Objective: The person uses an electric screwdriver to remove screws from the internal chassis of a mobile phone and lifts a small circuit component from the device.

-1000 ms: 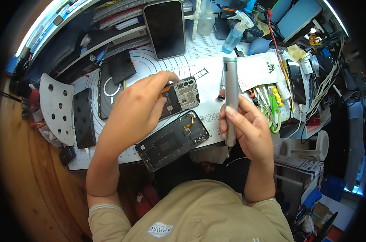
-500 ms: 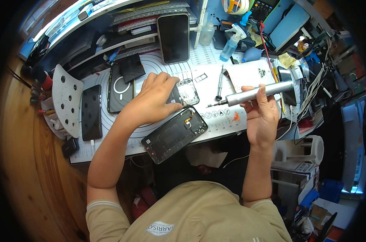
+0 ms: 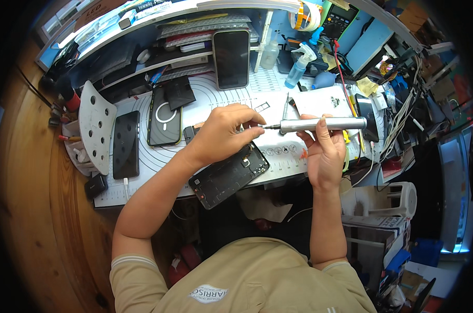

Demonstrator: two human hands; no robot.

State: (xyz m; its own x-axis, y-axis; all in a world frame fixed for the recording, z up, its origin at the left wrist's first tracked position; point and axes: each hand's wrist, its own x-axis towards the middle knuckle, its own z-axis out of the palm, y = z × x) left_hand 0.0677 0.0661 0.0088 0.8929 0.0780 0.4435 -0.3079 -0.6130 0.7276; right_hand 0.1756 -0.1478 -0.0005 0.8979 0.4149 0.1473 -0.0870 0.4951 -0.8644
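My right hand [image 3: 324, 151] grips a cylindrical silver electric screwdriver [image 3: 346, 123], held level with its bit pointing left. My left hand [image 3: 226, 130] has its fingertips pinched at the bit's tip; whatever is between them is too small to make out. Behind and below that hand lies an opened phone body [image 3: 193, 132], mostly hidden by it. A detached black back cover [image 3: 218, 182] with a small flex cable lies at the mat's front edge. A small black tray-like frame [image 3: 262, 106] and a slim upright-lying screwdriver [image 3: 286, 104] rest beyond my hands.
The white mat [image 3: 283, 169] holds phones [image 3: 126, 146], [image 3: 163, 122]. An upright phone [image 3: 231, 60] leans on a shelf [image 3: 184, 57]. A perforated white panel [image 3: 93, 130] stands left; spray bottle [image 3: 297, 70], blower [image 3: 322, 79] and cables [image 3: 403, 120] are right; a stool [image 3: 400, 198] is below.
The silver screwdriver has turned from upright to level and moved left. My left hand has moved from over the phone body to the bit's tip, its fingers now pinched there.
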